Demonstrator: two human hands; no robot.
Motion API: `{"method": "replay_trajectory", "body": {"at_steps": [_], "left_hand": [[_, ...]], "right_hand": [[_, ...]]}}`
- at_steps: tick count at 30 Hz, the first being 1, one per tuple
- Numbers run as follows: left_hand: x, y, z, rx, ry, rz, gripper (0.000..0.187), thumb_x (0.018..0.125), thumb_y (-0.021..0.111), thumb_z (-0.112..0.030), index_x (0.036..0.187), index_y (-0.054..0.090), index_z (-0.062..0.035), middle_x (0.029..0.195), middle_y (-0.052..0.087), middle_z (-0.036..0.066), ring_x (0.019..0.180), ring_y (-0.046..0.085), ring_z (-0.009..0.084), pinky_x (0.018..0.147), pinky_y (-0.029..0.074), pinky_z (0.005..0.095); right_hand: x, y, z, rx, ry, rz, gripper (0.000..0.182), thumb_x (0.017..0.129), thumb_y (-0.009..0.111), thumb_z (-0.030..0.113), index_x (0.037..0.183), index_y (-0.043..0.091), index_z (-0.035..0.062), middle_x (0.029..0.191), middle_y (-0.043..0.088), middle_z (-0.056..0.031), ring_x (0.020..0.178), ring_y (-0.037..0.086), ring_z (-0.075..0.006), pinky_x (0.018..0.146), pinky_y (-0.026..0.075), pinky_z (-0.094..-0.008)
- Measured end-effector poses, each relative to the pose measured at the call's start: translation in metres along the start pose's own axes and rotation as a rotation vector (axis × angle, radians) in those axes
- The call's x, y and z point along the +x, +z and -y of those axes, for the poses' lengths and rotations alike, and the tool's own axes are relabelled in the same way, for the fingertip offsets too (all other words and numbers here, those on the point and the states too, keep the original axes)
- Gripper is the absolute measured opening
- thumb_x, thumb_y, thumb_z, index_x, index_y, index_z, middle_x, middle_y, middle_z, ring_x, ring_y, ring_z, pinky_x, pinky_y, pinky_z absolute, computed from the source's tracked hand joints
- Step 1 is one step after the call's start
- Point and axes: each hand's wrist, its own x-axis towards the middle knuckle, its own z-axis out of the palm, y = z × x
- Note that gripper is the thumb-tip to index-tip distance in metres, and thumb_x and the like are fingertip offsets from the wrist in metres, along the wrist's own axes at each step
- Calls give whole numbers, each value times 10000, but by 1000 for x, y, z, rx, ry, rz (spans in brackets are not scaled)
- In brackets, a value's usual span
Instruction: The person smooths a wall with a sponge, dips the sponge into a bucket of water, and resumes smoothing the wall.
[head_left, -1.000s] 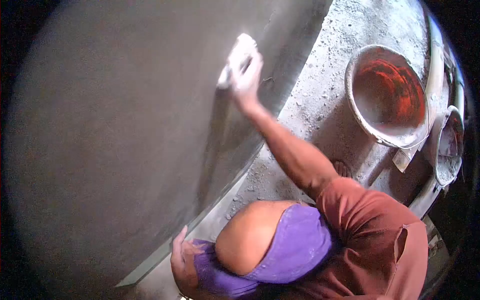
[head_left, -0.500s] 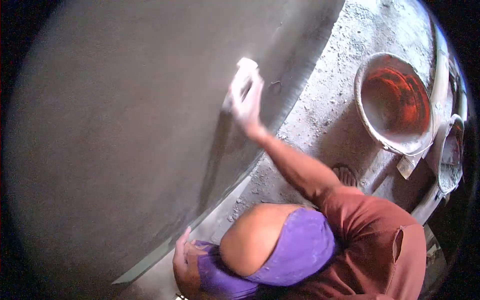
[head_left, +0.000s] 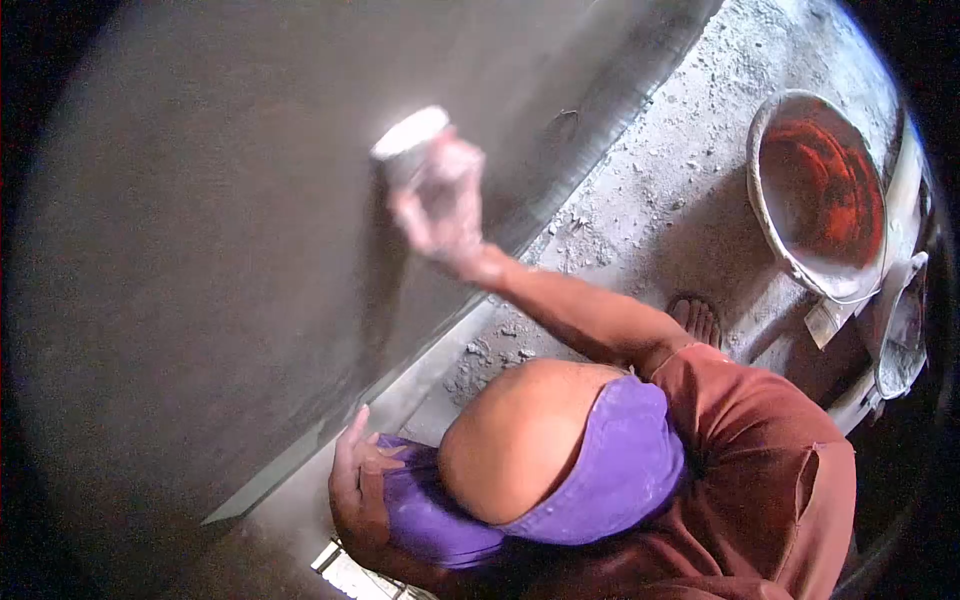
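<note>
My right hand (head_left: 440, 205) is wrapped round a white, sponge-like pad (head_left: 412, 132) and holds it against the grey plastered wall (head_left: 230, 240). Motion blurs the hand and pad a little, and the fingers hide part of the pad. At the lower left, my left hand (head_left: 352, 465) is beside my bent leg in purple cloth (head_left: 430, 510). Its fingers are stretched out near the foot of the wall, with nothing seen in them.
A bucket (head_left: 765, 190) with a red inside and a grey-crusted rim stands on the rubble-strewn floor (head_left: 690, 150). A smaller grey-caked container (head_left: 900, 340) lies beyond it at the right. A bare foot (head_left: 697, 320) is near the bucket. A pale strip (head_left: 260, 490) runs along the wall's base.
My right hand has moved left along the wall with the pad, whose white edge shows wider now. My left hand stays by the leg. The view has shifted slightly.
</note>
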Motion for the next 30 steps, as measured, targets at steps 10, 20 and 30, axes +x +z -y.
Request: {"method": "replay_trajectory", "body": {"at_steps": [10,20,30], "left_hand": [[-29,-15,9,52,16,-93,730,1053,441,-527,1436,516,91,742,613,76,840,661,239,1096,440,531],[-23,-29,34,24,15,-2,823,1052,420,-593,1433,481,134,770,631,99,897,683,264,1114,409,548],[-42,-28,35,47,-5,-97,860,1031,445,-635,1454,460,115,739,635,75,845,676,249,1094,432,551]], "right_hand": [[109,-32,-62,-200,145,-245,414,947,572,66,1335,441,4,1143,523,-159,999,541,-241,921,463,-397],[81,-28,-73,-64,-61,-94,488,907,705,135,1300,470,-33,1105,462,-126,978,479,-264,893,429,-444],[-88,-1,-56,-156,34,33,774,850,700,128,1476,308,-104,1177,458,-277,1087,480,-418,993,375,-573]]}}
